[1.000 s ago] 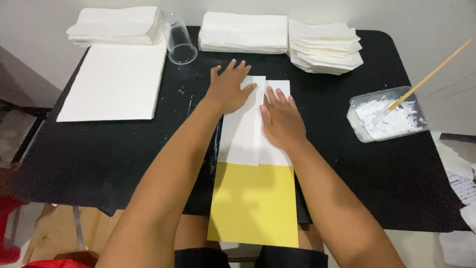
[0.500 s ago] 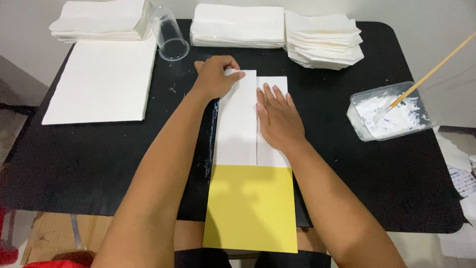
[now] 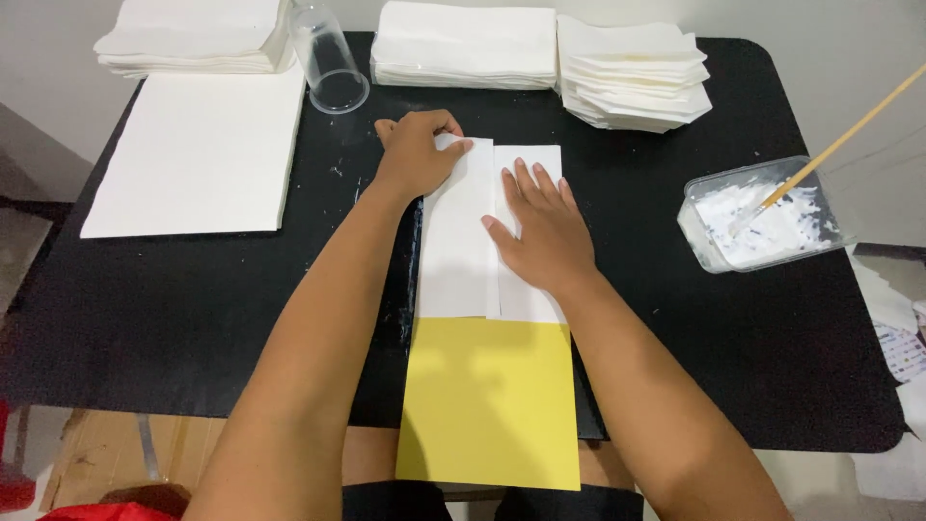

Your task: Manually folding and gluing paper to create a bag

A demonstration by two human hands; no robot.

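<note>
Pinching the top corner of a folded white paper (image 3: 458, 246), the left hand (image 3: 417, 152) is gripping it, while the right hand (image 3: 538, 230) is lying flat and open on it, above a yellow sheet (image 3: 489, 400) on the black table (image 3: 193, 299)

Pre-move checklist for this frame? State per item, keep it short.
1. Left hand grips the top edge of the folded white sheet: ok.
2. Right hand lies flat on the sheet's right flap, pinning it: ok.
3. Sheet rests on the yellow backing sheet, edges roughly square: ok.
4. Yellow backing sheet fully on the black table: not ok, it overhangs the near edge.
5. Paste tub with stick stands apart from both hands: ok.
6. Whether the fold is glued down: cannot tell.
</note>
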